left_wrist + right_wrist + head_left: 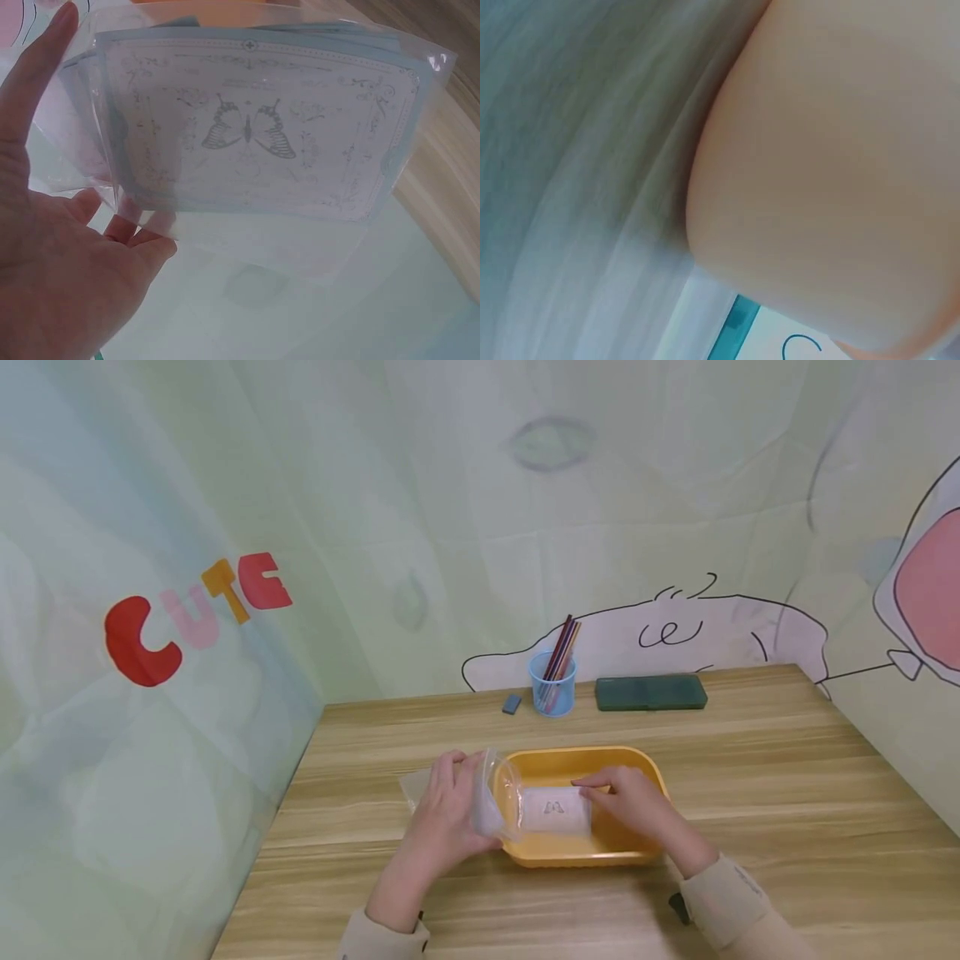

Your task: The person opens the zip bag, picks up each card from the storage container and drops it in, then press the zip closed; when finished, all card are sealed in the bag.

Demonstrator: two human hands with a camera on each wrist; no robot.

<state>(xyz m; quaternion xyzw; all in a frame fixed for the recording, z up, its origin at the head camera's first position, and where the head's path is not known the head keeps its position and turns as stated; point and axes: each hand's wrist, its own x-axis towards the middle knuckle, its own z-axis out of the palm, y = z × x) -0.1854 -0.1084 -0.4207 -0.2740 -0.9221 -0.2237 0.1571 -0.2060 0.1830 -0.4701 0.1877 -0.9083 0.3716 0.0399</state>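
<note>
My left hand [442,822] grips a clear plastic bag [486,802] at the left end of a yellow-orange tray [592,860]. Inside the bag, the left wrist view shows several pale cards [247,176] with blue-grey borders, the front one printed with a butterfly. Over the tray, my right hand [630,797] pinches a white butterfly card [557,820] by its upper right corner. That card's left end lies close to the bag's rim; whether part of it is inside cannot be told. Skin and sleeve fill the right wrist view, hiding the fingers.
Behind the tray stand a blue cup [553,693] of pencils, a small blue-grey eraser [512,704] and a dark green case [651,692]. A printed curtain [420,527] hangs along the back and left edges of the wooden table [360,860].
</note>
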